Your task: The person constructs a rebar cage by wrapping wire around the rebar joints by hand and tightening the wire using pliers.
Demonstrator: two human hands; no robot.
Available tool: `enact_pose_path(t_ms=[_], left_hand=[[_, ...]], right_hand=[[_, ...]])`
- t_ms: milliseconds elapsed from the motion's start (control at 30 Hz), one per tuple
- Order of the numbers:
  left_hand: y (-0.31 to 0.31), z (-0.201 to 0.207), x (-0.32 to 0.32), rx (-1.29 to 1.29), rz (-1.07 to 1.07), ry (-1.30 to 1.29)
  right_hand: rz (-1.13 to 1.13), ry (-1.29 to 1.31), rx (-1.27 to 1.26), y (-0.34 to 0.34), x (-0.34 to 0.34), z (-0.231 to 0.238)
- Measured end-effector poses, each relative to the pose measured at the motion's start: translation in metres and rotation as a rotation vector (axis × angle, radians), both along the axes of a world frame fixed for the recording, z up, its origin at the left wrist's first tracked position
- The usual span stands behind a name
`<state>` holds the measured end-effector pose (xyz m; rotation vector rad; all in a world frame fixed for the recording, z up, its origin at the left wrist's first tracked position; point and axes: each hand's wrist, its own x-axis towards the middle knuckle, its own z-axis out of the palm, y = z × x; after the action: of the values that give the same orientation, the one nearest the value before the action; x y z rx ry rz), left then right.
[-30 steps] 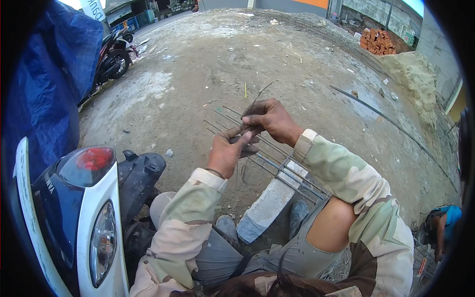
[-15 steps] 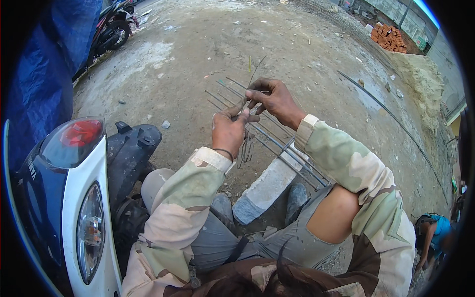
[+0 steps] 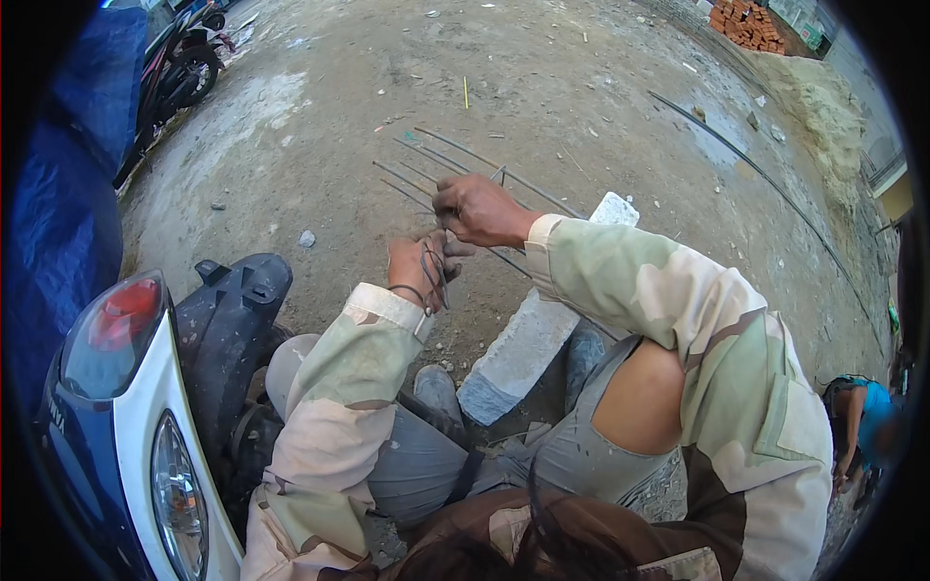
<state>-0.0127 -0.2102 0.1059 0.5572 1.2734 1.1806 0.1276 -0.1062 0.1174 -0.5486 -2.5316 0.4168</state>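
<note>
My left hand (image 3: 415, 265) is closed on thin dark binding wire (image 3: 433, 279), whose loops hang over the back of the hand toward the cuff. Just above and to its right, my right hand (image 3: 484, 210) is closed beside the rebar frame (image 3: 528, 186); its fingertips and whatever they pinch are hidden. Several long steel bars of the frame stick out past both hands, with a stirrup (image 3: 500, 175) around them. Beneath the frame, a pale concrete block (image 3: 518, 353) lies between my feet, partly covered by my right sleeve.
Close on my left stands a motorcycle (image 3: 145, 387), with a blue tarp (image 3: 77, 203) behind it. Parked farther off is another motorcycle (image 3: 184, 77). A long bar (image 3: 765, 179) lies on the ground to the right. Bricks (image 3: 746, 26) are stacked far right; a person (image 3: 857, 421) bends low at the right edge.
Both hands have shifted left and down in the view. My right hand has turned over with its back upward, and the wire loops now drape over my left hand. The view has shifted slightly.
</note>
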Motion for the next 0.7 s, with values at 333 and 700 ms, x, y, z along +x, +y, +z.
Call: enact_pose_path(t_ms=[333,700], left_hand=[[0.089,-0.166,-0.067,-0.375,-0.48,1.222],[0.135,-0.164,-0.041,-0.377,-0.583,1.273]], right_hand=[[-0.282,-0.16,-0.191,0.064,0.031,0.011],[-0.178,-0.286,-0.196,0.05,0.045,0.015]])
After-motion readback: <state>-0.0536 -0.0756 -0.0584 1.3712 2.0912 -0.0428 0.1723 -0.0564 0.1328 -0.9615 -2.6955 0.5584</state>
